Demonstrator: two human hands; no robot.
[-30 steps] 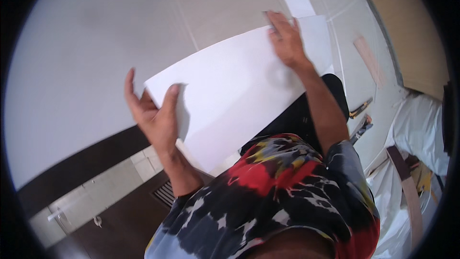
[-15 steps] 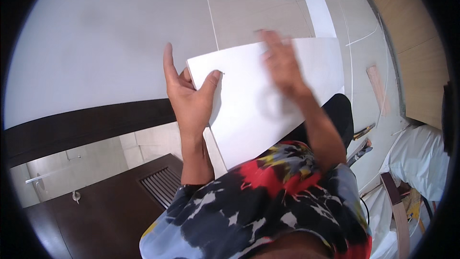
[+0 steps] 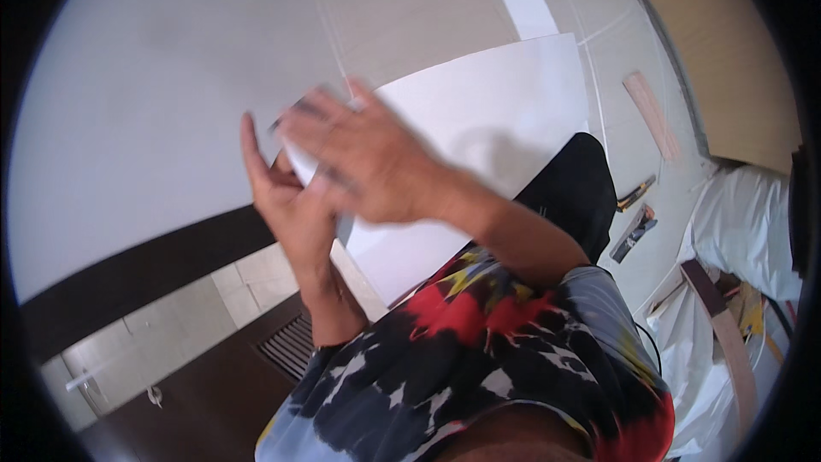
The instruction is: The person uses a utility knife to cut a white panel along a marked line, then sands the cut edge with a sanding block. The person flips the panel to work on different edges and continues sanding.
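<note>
A flat white board (image 3: 479, 120) slants across in front of me, above my black-clad knee (image 3: 577, 192). My left hand (image 3: 295, 214) is closed on the board's left edge, with its index finger pointing up and away from it. Across the near-left corner of the board lies my right hand (image 3: 368, 154), fingers stretched out and blurred by motion. It overlaps the left thumb and hides that corner. Whether the right palm touches the board or hovers just over it is hard to tell.
A thin wood strip (image 3: 652, 115) lies on the floor at right, near a slim tool with yellow on it (image 3: 635, 194) and a dark item (image 3: 633, 233). White plastic sheeting (image 3: 744, 222) is at the far right. A dark panel with a slatted vent (image 3: 289, 346) stands at lower left.
My right hand has swept left across the board to its left corner, over the left thumb. The view has shifted, and the left hand still holds the edge.
</note>
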